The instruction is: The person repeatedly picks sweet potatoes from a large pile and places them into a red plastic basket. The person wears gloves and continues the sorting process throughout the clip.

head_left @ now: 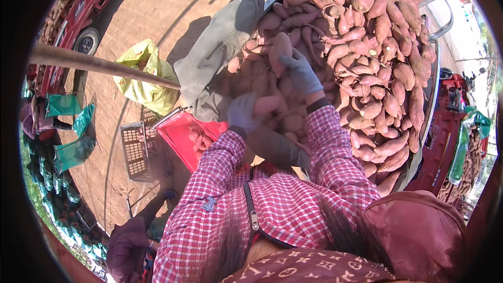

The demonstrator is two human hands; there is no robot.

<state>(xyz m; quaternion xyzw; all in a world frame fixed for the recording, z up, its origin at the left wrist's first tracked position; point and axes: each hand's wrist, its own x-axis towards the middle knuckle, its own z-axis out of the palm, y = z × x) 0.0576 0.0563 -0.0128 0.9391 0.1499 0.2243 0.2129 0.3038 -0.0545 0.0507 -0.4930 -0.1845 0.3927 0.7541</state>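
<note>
A large heap of reddish sweet potatoes point(385, 81) fills a metal-railed truck bed in front of me and to the right. My right hand point(305, 76), in a pale grey-blue glove, is closed around a big sweet potato point(280, 52) held upright above the pile. Lower and to the left, my gloved left hand point(242, 112) is smeared by motion. It grips the left end of another sweet potato point(268, 105). Grey-green cloth point(217, 47) drapes over the bed's left side, next to my left hand.
Left of the bed stand a red-lined crate point(181, 133) holding some sweet potatoes, a black plastic crate point(133, 149) and a yellow sack point(145, 91). A wooden pole point(105, 68) crosses above the sack. Another person point(128, 246) is at lower left; red vehicles stand on both sides.
</note>
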